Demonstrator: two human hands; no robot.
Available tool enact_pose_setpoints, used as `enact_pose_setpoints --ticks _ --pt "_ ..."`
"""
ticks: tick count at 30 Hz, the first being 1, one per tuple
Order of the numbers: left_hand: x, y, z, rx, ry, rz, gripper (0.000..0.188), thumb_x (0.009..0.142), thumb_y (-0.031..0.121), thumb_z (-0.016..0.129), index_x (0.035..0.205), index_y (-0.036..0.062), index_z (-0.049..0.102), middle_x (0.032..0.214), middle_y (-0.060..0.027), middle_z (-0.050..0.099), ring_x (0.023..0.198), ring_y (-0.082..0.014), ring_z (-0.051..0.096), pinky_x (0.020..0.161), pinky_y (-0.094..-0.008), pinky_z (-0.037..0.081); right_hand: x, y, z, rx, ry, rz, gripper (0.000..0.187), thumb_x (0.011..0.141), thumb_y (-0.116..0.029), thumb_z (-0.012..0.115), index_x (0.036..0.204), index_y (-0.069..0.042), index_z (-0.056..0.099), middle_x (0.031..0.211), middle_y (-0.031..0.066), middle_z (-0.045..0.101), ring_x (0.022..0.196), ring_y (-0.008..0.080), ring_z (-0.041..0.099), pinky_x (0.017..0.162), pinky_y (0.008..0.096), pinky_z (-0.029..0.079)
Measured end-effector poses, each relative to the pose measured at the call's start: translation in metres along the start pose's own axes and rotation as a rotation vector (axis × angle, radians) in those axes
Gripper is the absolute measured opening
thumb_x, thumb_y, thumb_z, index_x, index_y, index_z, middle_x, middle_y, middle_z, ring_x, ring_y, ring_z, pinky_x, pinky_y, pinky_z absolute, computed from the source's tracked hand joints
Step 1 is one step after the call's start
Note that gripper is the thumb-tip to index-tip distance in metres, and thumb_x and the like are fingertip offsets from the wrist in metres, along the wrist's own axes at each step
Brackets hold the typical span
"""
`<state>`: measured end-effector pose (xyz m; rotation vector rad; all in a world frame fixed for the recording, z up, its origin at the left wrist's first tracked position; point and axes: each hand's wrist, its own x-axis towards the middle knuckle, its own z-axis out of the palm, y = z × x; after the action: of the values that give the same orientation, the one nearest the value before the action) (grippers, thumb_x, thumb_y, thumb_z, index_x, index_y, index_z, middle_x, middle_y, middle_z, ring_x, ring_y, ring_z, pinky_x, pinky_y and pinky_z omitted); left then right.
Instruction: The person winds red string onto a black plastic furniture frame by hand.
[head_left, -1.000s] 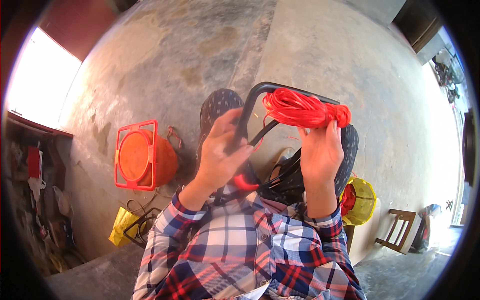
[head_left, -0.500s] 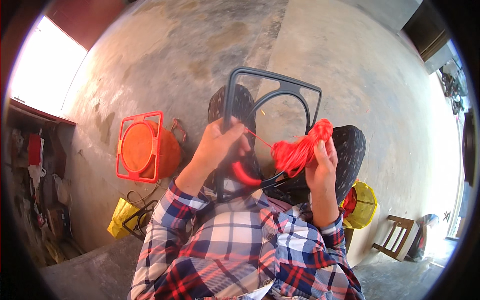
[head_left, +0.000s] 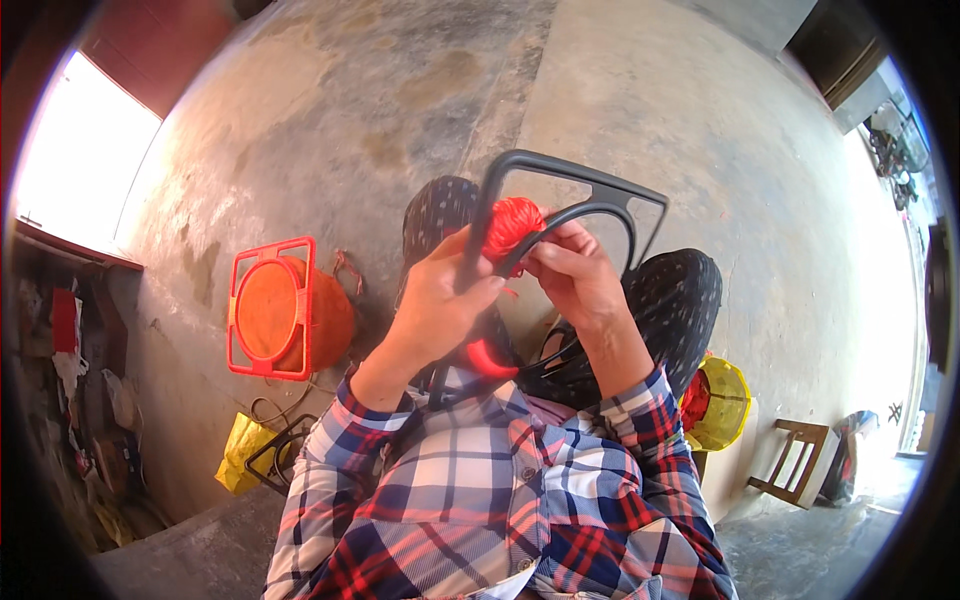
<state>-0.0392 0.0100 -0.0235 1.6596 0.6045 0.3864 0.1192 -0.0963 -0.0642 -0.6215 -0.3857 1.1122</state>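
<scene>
left hand [head_left: 450,305]: gripping frame [head_left: 590,179] by its left bar | right hand [head_left: 580,268]: fingers bent at ring [head_left: 580,210]; cannot tell what they pinch | cord [head_left: 512,222]: bundled between hands | progress: red wrap [head_left: 490,362] on ring's lower left seems done; bare black seems left

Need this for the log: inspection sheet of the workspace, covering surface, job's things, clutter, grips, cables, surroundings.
Surface: concrete floor, dark stains.
Job's things: black frame; red cord bundle seen between its left side and inner ring.
Clutter: red rectangular frame against an orange rounded object, left; yellow bag, left; yellow container holding red material, right.
Grips: left grip at the black frame's left side; right grip beside the red cord bundle; holds partly hidden.
Cables: thin loop near the yellow bag, cable or handle unclear.
Surroundings: bright opening, left; slatted wooden piece, right.
</scene>
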Motion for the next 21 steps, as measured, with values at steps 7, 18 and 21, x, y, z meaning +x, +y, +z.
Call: enact_pose_setpoints --ticks 7,18,21 --pt "0.002 -0.014 -0.001 0.176 0.135 0.262 0.016 0.079 0.005 0.066 0.093 -0.0005 0.068 0.133 -0.0119 0.049 0.115 -0.0235 0.055 0.092 -0.0322 0.045 -0.023 -0.011 0.010 -0.937 0.294 -0.391 0.038 0.076 -0.015 0.075 0.110 -0.005 0.061 0.108 0.0086 0.061 0.102 0.0248 0.056 0.092 0.0354 0.043" --pt "0.001 -0.007 0.011 0.384 0.198 0.433 0.007 0.073 0.000 0.070 0.080 0.0029 0.068 0.149 -0.0116 0.033 0.107 -0.0208 0.051 0.089 -0.0334 0.043 -0.027 -0.021 0.003 -0.234 0.272 -0.613 0.041 0.086 -0.015 0.066 0.122 0.002 0.055 0.131 0.0098 0.054 0.124 0.0229 0.048 0.107 0.0399 0.033" --pt "0.005 -0.019 -0.001 0.081 0.108 0.177 0.010 0.082 0.007 0.066 0.088 -0.0003 0.066 0.125 -0.0129 0.057 0.090 -0.0161 0.057 0.081 -0.0284 0.044 -0.037 -0.046 0.012 -0.210 0.107 -0.681 0.053 0.088 -0.021 0.065 0.133 0.001 0.047 0.132 0.0138 0.053 0.118 0.0260 0.054 0.103 0.0416 0.040"
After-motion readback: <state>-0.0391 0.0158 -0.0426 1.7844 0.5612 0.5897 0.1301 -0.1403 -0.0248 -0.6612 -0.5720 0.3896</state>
